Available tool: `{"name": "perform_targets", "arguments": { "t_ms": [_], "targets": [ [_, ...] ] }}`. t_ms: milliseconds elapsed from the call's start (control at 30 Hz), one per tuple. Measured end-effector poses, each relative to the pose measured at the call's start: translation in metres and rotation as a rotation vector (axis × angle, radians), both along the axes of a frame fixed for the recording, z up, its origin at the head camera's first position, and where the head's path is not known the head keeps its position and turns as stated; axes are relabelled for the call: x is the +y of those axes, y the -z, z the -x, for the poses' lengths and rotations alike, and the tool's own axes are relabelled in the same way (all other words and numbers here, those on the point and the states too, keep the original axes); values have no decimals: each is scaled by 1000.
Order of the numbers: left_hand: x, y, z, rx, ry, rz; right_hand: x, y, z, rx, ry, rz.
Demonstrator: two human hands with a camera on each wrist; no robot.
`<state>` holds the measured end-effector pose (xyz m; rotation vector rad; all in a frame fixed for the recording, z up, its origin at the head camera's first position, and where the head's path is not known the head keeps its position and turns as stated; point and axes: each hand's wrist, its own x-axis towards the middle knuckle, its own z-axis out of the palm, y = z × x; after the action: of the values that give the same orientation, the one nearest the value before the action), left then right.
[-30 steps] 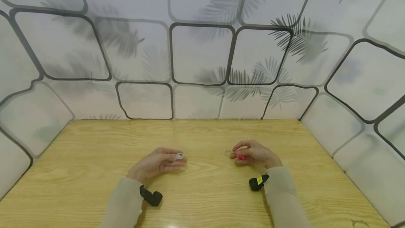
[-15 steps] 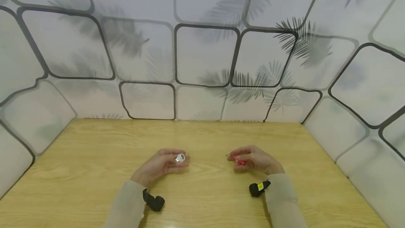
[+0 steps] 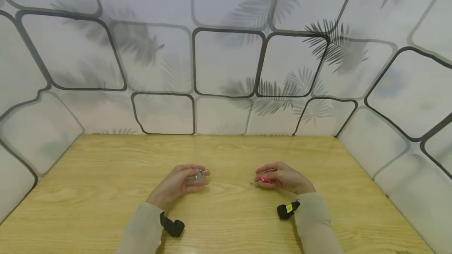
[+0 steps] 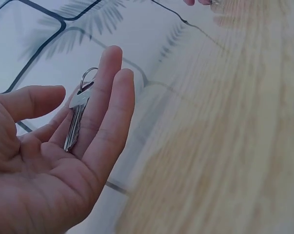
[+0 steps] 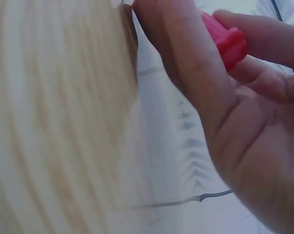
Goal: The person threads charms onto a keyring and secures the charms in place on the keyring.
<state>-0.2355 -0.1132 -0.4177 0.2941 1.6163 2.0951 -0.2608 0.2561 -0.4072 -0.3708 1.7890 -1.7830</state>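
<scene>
A silver key [image 4: 77,114] lies across the relaxed fingers of my left hand [image 3: 176,183], palm turned up. From the key's head rises a small metal ring [image 4: 83,78]. My thumb stands apart from the key in the left wrist view. Across from it, my right hand [image 3: 287,178] pinches a pinkish-red keychain charm [image 5: 229,45] between thumb and fingers. Part of the charm is hidden behind the fingers. A small metal ring [image 3: 252,183] pokes out past the right fingertips. Both hands are over the wooden table, a gap between them.
The light wood table [image 3: 226,214] reaches back to a patterned wall covering [image 3: 226,62] with dark outlines and leaf shapes. A black wrist camera [image 3: 172,226] sits on the left wrist, another black wrist camera [image 3: 287,210] on the right.
The key in the left hand has turned, its blade now pointing back toward the palm. The right hand's charm has tilted, and its ring has dropped lower. Both hands stay nearly in place.
</scene>
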Motion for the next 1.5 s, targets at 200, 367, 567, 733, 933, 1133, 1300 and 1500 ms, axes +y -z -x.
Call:
{"name": "perform_targets", "arguments": {
  "t_ms": [200,367,567,733,933,1133,1300,1500],
  "targets": [
    [-1,-2,-1,-6,-6,-8,-6,-3,-1,50,26,-140],
    [-3,-3,-1,-7,-13,-19,-7,-3,-1,54,69,-172],
    [-3,-3,1,3,6,-16,-10,-4,1,33,80,-138],
    [-4,-3,2,-1,17,-17,-9,-2,1,33,32,-117],
    [-3,-2,2,20,14,2,-10,-3,2,72,61,-152],
    [-1,-2,2,41,-7,41,-10,-2,1,84,57,-182],
    [1,2,2,49,2,95,-9,1,-1,92,19,-197],
    [3,4,3,79,8,112,-11,0,0,104,34,-214]
  ]
}}
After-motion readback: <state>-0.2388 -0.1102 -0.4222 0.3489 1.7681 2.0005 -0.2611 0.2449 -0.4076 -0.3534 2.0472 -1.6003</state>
